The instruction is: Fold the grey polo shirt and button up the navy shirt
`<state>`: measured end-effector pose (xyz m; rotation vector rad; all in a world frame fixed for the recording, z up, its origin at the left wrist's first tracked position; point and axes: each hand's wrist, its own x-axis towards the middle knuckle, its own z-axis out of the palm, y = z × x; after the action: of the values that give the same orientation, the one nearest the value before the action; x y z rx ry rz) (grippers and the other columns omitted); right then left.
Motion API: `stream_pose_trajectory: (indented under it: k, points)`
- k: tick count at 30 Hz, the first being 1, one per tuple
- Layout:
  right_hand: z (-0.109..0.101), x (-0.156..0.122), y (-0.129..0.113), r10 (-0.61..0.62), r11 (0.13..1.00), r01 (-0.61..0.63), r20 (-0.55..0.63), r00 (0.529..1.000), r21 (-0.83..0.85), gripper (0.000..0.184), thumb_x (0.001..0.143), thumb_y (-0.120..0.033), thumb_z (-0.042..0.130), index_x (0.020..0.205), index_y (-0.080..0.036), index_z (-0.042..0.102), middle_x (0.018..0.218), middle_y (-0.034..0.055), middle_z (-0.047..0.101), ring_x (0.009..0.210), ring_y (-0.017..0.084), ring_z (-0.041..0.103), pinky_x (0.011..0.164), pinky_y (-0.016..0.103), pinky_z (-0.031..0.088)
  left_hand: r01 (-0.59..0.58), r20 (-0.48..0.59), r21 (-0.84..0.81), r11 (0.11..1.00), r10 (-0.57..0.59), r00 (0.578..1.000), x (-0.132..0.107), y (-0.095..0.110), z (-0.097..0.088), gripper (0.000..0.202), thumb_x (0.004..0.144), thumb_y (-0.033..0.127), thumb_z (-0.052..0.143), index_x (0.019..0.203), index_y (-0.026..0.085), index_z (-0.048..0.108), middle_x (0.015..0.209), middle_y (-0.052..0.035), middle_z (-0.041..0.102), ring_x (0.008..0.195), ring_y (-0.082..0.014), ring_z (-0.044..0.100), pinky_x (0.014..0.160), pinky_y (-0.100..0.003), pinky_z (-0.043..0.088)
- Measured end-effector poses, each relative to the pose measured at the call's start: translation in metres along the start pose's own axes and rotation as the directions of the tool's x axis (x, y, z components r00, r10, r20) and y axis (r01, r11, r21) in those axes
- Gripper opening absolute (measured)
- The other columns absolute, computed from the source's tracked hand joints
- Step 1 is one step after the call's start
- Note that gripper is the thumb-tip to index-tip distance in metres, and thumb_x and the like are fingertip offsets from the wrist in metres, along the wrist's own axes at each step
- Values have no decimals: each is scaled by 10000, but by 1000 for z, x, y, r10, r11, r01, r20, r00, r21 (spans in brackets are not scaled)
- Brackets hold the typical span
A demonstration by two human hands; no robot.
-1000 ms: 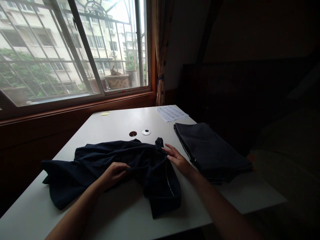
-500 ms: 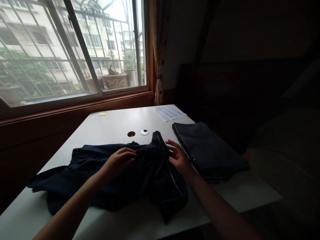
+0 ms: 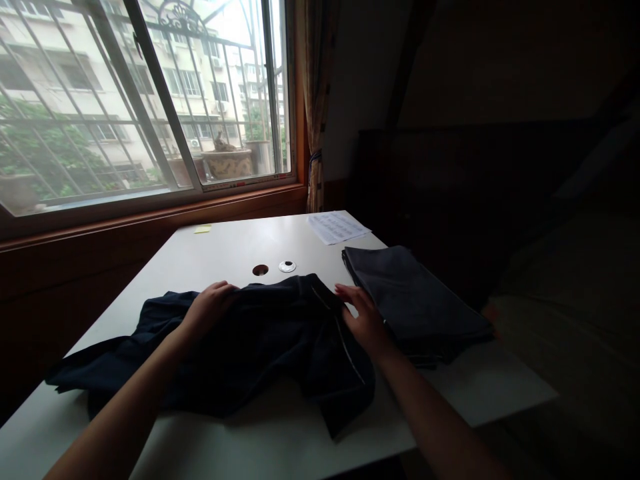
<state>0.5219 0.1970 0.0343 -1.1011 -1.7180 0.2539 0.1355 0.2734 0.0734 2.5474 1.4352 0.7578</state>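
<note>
A dark navy garment [image 3: 260,347] lies crumpled across a white table [image 3: 225,247], with a thin pale seam line on its right part. My left hand [image 3: 207,310] rests on the garment's far edge near the middle, fingers curled into the cloth. At the garment's right edge sits my right hand [image 3: 363,317], flat, with its fingers pressing the fabric. A folded stack of dark grey cloth [image 3: 410,300] lies just to the right of that hand.
A round cable hole [image 3: 260,270] and its white cap [image 3: 287,267] sit beyond the garment. A printed sheet of paper [image 3: 337,227] and a yellow sticky note [image 3: 203,229] lie near the far edge. A barred window is behind. The right side is dark.
My left hand moved left and away from me along the garment's far edge. The raised fold near my right hand has been laid flatter. The garment spread further left.
</note>
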Motion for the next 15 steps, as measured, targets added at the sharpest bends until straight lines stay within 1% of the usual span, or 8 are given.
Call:
stream_pose_trajectory:
  k: [2, 4, 6, 8, 9, 11, 13, 15]
  points:
    - [3, -2, 4, 68, 997, -70, 53, 996, 33, 479, 886, -163, 544, 1336, -324, 521, 1234, 61, 568, 1050, 208, 625, 940, 412, 550, -4, -87, 10, 1000, 5, 996, -2, 4, -19, 347, 936, 425, 446, 1025, 209, 702, 968, -75, 671, 901, -235, 641, 827, -356, 513]
    - [6, -5, 7, 164, 984, -171, 124, 979, 48, 551, 858, -237, 614, 1383, -310, 464, 1241, 72, 558, 972, 199, 628, 843, 383, 577, 11, -171, 17, 1000, -8, 985, -4, 6, -36, 366, 935, 436, 440, 1035, 201, 703, 974, -79, 680, 911, -239, 645, 829, -353, 516]
    - [8, -8, 8, 254, 964, -265, 243, 936, 14, 657, 830, -322, 672, 1429, -297, 404, 1200, 74, 577, 863, 182, 617, 780, 368, 572, 30, -228, 17, 999, -25, 973, -6, 5, -50, 369, 933, 442, 448, 1049, 203, 704, 997, -76, 700, 935, -242, 653, 851, -352, 516]
    - [8, -11, 7, 288, 957, -285, 353, 890, -61, 721, 793, -397, 718, 1434, -282, 409, 1121, 63, 600, 835, 186, 595, 813, 384, 547, 46, -257, 11, 999, -41, 966, -10, 2, -60, 362, 931, 442, 460, 1074, 213, 701, 1037, -65, 720, 968, -241, 660, 890, -351, 511]
    - [8, -12, 6, 283, 959, -266, 392, 875, -97, 734, 774, -421, 736, 1425, -277, 430, 1087, 57, 602, 865, 199, 588, 856, 398, 526, 56, -266, 10, 998, -51, 963, -12, 0, -65, 360, 934, 440, 463, 1097, 219, 696, 1067, -58, 725, 991, -239, 660, 912, -351, 505]
    - [8, -13, 3, 266, 963, -221, 425, 865, -153, 759, 733, -434, 770, 1411, -286, 462, 1084, 55, 582, 989, 235, 565, 939, 414, 480, 86, -283, 17, 996, -78, 956, -16, -3, -73, 360, 940, 432, 464, 1142, 230, 684, 1128, -42, 723, 1036, -231, 658, 953, -344, 489]
    - [6, -14, 2, 272, 959, -211, 421, 865, -187, 807, 695, -412, 796, 1420, -314, 456, 1167, 62, 538, 1114, 259, 520, 985, 412, 449, 140, -313, 21, 990, -127, 941, -20, -6, -83, 362, 947, 424, 464, 1182, 241, 670, 1172, -21, 714, 1070, -218, 654, 971, -323, 476]
    - [4, -14, 3, 301, 950, -230, 412, 860, -212, 832, 672, -368, 805, 1424, -330, 450, 1234, 67, 504, 1167, 263, 495, 996, 404, 438, 218, -362, 51, 975, -185, 913, -24, -9, -92, 377, 949, 439, 456, 1187, 237, 667, 1157, -7, 720, 1042, -207, 665, 934, -291, 491]
